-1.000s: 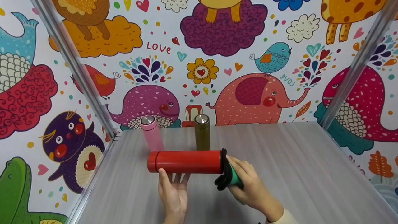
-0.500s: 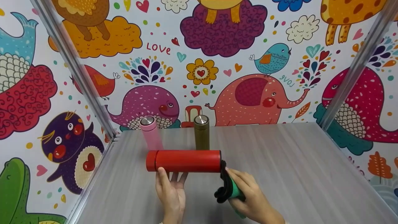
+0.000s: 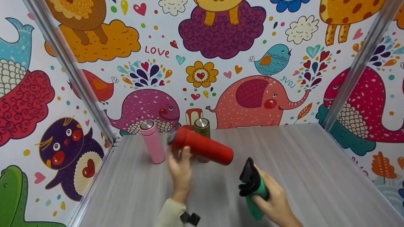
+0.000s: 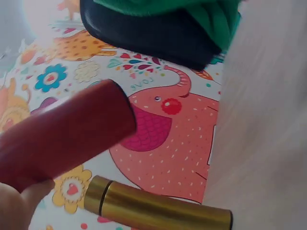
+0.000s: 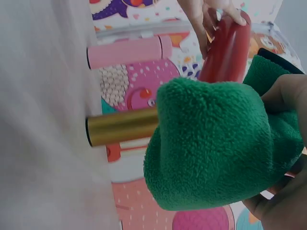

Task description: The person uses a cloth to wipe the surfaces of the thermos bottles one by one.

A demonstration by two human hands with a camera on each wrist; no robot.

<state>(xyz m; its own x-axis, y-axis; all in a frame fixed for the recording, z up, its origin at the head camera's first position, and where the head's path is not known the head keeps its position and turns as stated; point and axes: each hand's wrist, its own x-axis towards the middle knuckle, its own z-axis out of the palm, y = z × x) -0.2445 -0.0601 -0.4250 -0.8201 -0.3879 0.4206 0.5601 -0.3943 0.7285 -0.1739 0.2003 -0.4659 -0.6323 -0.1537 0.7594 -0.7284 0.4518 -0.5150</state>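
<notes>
My left hand [image 3: 180, 171] grips a red thermos bottle [image 3: 206, 147] near its cap end and holds it up over the table. The bottle lies aslant, cap end up to the left, base down to the right; its cap end is blurred. In the right wrist view the left fingers curl round the red bottle [image 5: 229, 50]. My right hand [image 3: 274, 197] clutches a folded green and black cloth [image 3: 258, 205], apart from the bottle. Fluffy green cloth [image 5: 216, 143] fills the middle of the right wrist view and covers part of that hand.
An upright pink thermos bottle [image 3: 153, 145] stands at the back left of the grey table [image 3: 303, 164]. An olive-gold thermos bottle [image 3: 202, 126] stands to its right, partly behind the red one. Cartoon-printed walls with metal posts [image 3: 353, 63] enclose the table.
The red bottle has gone from level to tilted, its cap end rising away from me. The cloth, earlier against the bottle's base, has moved off to the right with my right hand.
</notes>
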